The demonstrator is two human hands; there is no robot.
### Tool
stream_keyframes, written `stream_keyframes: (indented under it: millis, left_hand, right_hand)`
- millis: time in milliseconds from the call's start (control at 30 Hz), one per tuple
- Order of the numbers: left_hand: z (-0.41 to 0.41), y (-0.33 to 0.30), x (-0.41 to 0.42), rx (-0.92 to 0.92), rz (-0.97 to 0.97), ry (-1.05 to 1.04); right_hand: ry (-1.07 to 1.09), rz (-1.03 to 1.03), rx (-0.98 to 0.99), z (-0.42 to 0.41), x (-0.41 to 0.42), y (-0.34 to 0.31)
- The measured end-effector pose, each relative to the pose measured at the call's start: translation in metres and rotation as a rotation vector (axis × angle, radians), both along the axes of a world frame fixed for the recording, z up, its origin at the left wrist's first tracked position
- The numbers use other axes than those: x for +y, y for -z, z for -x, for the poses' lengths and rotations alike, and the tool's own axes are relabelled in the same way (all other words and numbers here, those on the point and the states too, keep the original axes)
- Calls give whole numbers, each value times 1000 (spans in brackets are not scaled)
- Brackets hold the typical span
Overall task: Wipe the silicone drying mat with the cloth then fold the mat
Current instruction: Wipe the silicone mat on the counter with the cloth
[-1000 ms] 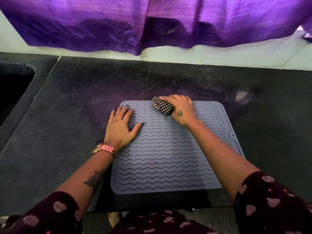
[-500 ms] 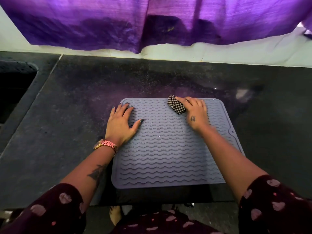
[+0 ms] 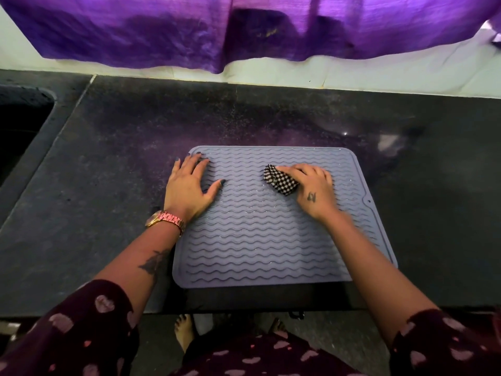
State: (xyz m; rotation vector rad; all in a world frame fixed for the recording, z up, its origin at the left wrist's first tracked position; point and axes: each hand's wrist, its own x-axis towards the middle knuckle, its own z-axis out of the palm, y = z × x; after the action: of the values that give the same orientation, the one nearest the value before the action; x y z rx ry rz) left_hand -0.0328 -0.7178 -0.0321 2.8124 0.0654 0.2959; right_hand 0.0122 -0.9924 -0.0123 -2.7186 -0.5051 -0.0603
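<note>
Fingers of the left hand point(image 3: 189, 185) lie straight and spread, palm down, on the far-left part of the silicone drying mat point(image 3: 271, 240); thumb splayed toward the right. They curl round nothing. Judged purpose: an anchor, pinning the mat against the dark counter point(image 3: 95, 185) so it does not slide under the wiping stroke.

Fingers of the right hand point(image 3: 315, 189) are curled over and gripping the bunched cloth point(image 3: 280, 180), a black-and-white check, pressing it down onto the ridged surface. The cloth pokes out to the left of the knuckles, in the far half of the mat, right of centre. Wadding it small probably concentrates pressure into the wavy grooves.

Mat: grey, lies flat and unfolded, near edge close to the counter's near edge, squarely in front of the person. A small hang-hole shows on its right rim. Faint glints along the ridges may be water drops; cannot confirm.

Step in hand, by judgement: wiping, far rows under way, near rows appear not yet reached. Folding not started.

Writing and brands: none legible on mat or cloth. A small dark tattoo mark on the back of the right hand; not readable. The left wrist carries a gold and pink watch point(image 3: 165, 219); dial not legible.

Surroundings: purple curtain point(image 3: 244, 31) hangs at the far wall; a sink recess point(image 3: 21, 126) at far left.
</note>
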Motion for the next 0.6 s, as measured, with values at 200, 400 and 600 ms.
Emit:
stream_keyframes:
  millis: [200,400,600]
  left_hand:
    - [2,-2,-2,-57,-1,-8]
    - [5,-5,-6,-17,-6,22]
    - [5,-7,-9,57,-14,66]
  right_hand:
    - [30,-18,-128,47,-8,5]
    - [-43,-22,-24,46,-13,-4]
    - [-87,-18,-126,93,-20,4]
